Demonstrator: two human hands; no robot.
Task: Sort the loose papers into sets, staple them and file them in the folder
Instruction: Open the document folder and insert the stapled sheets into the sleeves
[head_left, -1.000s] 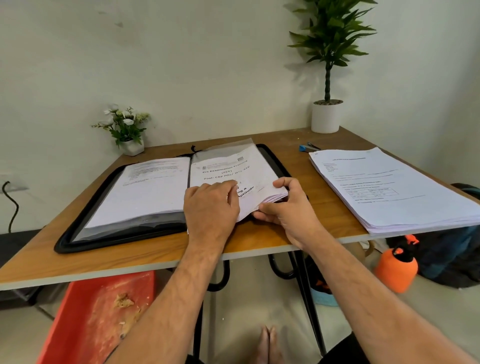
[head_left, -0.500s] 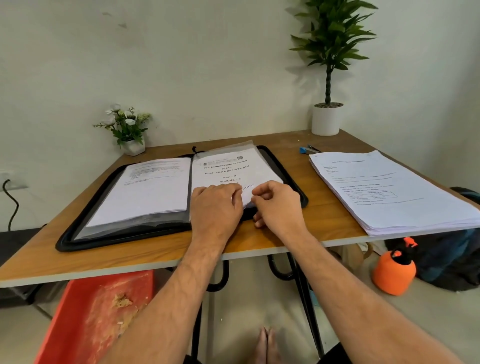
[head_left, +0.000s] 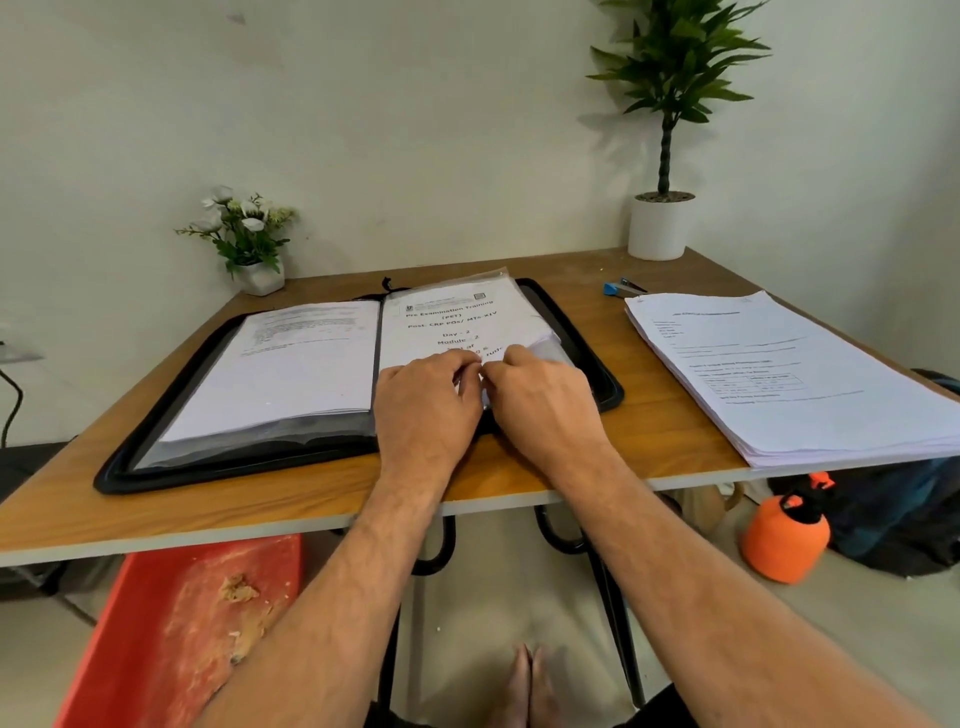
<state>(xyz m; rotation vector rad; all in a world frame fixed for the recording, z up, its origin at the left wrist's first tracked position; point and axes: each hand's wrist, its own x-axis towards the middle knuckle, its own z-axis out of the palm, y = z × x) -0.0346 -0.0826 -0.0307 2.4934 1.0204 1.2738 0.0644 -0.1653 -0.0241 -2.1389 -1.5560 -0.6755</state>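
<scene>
Black zip folder (head_left: 571, 332) lies open flat on the near-left half of the wooden table (head_left: 311, 499), clear sleeves full of printed sheets on both sides. Right-hand page is a printed set (head_left: 457, 325) headed "Pre Examination Training", sitting in or on a plastic sleeve, its near right corner lifted and slightly fanned. Left hand (head_left: 426, 400) lies knuckles-up on the near edge of that set, fingers curled down onto the paper, tips meeting the other hand; looks like a pinch on the sheet edge but the actual contact is hidden under the knuckles. Right hand (head_left: 540, 400) just beside it, touching, fingers bent over the lifted corner of the set, thumb side tucked under out of sight, so grip seems on the paper, cannot confirm how tight. Loose paper stack (head_left: 779, 374) sits on the right side of the table, well apart from the folder, its edges overhanging the near right edge. Blue stapler (head_left: 621, 287) far of that stack, between stack and white potted plant (head_left: 660, 223) at the far right corner. Small white flower pot (head_left: 249, 244) at the far left corner against the wall. Plain pale wall behind. Under the table: black metal legs, red bin (head_left: 171, 623) near left, orange spray bottle (head_left: 784, 535) right on the floor beside a dark bag (head_left: 893, 519). Bare feet visible bottom centre.
</scene>
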